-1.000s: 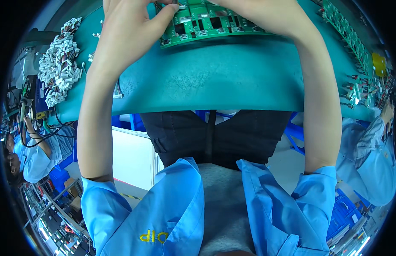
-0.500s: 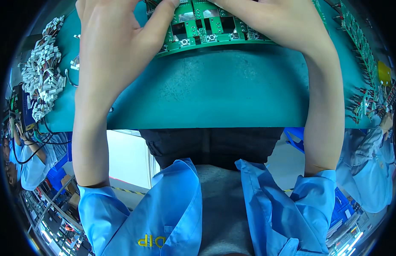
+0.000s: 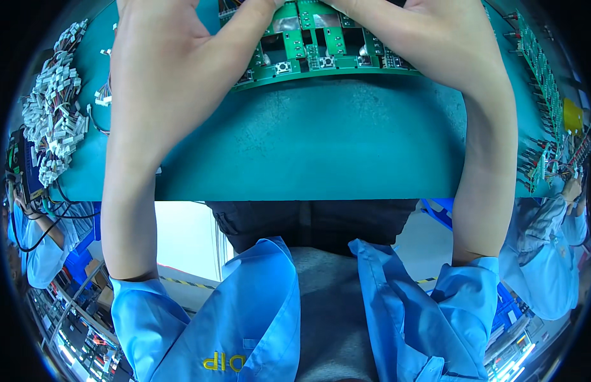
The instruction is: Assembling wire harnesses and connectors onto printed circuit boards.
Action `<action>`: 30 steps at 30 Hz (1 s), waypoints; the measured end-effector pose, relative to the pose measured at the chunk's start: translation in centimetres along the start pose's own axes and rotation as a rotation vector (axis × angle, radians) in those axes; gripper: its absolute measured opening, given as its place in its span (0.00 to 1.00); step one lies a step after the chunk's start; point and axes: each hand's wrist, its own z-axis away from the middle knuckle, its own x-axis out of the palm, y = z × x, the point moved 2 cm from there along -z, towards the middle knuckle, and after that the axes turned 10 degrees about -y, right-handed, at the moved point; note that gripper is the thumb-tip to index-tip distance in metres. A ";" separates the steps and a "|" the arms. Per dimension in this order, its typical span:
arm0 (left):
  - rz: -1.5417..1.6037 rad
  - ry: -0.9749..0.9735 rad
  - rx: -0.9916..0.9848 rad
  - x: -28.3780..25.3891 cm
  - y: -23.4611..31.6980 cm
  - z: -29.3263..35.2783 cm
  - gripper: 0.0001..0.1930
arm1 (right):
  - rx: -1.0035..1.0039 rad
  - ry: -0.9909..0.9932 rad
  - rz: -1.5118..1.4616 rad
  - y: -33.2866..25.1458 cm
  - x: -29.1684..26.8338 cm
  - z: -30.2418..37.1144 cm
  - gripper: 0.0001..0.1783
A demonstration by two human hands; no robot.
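A green circuit board panel (image 3: pixel 334 43) with small push buttons and dark rectangular openings lies on the teal mat (image 3: pixel 308 140) at the far edge of view. My left hand (image 3: pixel 171 70) reaches over its left part, the thumb stretched toward the board's middle. Over the right part is my right hand (image 3: pixel 429 41), its thumb pointing inward toward the other. Both thumb tips meet the upper picture edge, and the other fingers lie beyond it. What the fingers hold, if anything, is hidden.
White connectors with wires (image 3: pixel 53 114) are heaped at the left, with a few loose ones (image 3: pixel 103 95) beside my left wrist. More green boards (image 3: pixel 541 76) stand along the right edge, near a yellow roll (image 3: pixel 572 116). Co-workers in blue sit at both sides.
The board and the mat's near edge appear slightly lower in the picture. Both hands keep nearly the same pose over the board; the left thumb has shifted a little to the right.
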 end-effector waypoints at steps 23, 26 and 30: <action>0.028 -0.004 0.093 0.3 -0.6 -0.2 0.09 | -0.406 0.092 0.592 0.8 0.0 0.1 0.04; -0.045 -0.074 0.052 0.1 -0.6 -0.1 0.09 | -0.434 0.051 0.643 0.4 0.0 -0.2 0.04; -0.094 -0.171 -0.073 -0.5 0.1 -0.7 0.08 | -0.522 0.043 0.730 0.7 -0.1 -0.8 0.04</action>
